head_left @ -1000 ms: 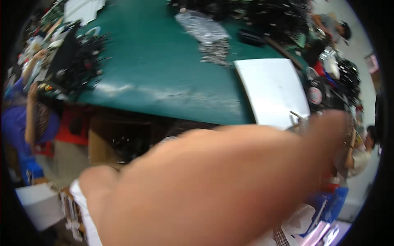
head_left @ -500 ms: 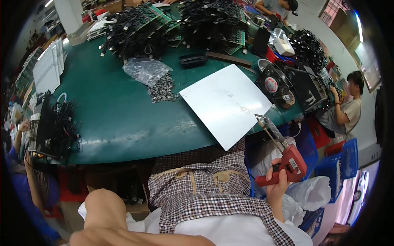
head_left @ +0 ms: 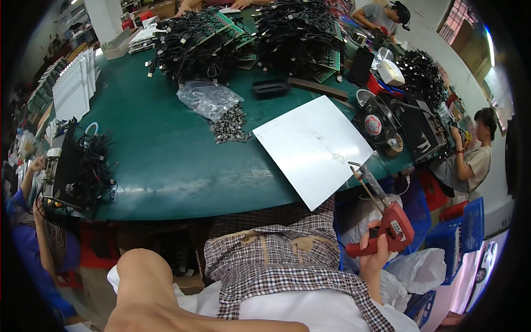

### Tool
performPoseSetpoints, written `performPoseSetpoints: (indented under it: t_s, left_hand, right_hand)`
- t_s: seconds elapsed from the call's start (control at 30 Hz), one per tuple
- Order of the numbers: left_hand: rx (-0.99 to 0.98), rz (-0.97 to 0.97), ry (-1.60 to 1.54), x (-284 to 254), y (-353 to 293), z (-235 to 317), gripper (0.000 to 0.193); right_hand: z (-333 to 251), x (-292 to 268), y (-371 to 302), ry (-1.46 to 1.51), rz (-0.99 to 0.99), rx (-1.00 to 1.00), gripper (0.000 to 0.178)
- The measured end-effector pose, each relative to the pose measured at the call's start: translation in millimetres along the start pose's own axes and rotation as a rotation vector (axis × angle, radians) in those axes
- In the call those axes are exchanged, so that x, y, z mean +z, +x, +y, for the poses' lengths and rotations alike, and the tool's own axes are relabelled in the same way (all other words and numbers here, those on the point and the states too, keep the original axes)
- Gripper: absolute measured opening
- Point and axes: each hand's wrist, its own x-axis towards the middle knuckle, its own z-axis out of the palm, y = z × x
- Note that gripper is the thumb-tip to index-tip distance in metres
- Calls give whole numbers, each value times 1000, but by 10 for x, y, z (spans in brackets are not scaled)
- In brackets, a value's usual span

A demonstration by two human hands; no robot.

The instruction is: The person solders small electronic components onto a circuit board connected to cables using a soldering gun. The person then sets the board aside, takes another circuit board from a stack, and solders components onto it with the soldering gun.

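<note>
My right hand (head_left: 375, 254) is wrapped round the handle of a red soldering gun (head_left: 399, 226), at the front right of the table. The gun's metal tube and bent tip point up and away, close to the right corner of a white square board (head_left: 310, 146). Whether the tip touches the board I cannot tell. This board lies turned on the table, its near corner sticking out over the front edge, and dark specks mark its middle. My left arm (head_left: 145, 276) is bent across the lower left; its hand is out of the picture.
On the green table (head_left: 160, 166) lie small metal parts (head_left: 229, 125), a clear plastic bag (head_left: 206, 99), a black tray (head_left: 271, 87) and heaped black cables (head_left: 191, 52) with green circuit boards. A round black device (head_left: 376, 124) stands right. Blue crates (head_left: 449, 243) stand below. Co-workers sit around.
The whole view has shifted slightly, so the table and its things appear a little lower and further right. My right hand keeps its grip on the soldering gun.
</note>
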Motion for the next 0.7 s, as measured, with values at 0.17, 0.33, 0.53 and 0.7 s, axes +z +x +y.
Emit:
performPoseSetpoints:
  t_s: [0.17,0.33,0.53,0.7]
  left_hand:
    - [-146,336,-1089,22,-62,-33,24]
    - [-137,198,-939,-48,-62,-57,25]
    - [-413,154,-960,-212,26,78,34]
    - [-288,93,-811,-100,68,-56,40]
  right_hand:
    - [-11,55,35,14,-8,19,46]
    - [-10,42,46,-3,-45,2,47]
    - [8,-23,24,19,-9,22,47]
    - [-1,-24,23,10,5,22,48]
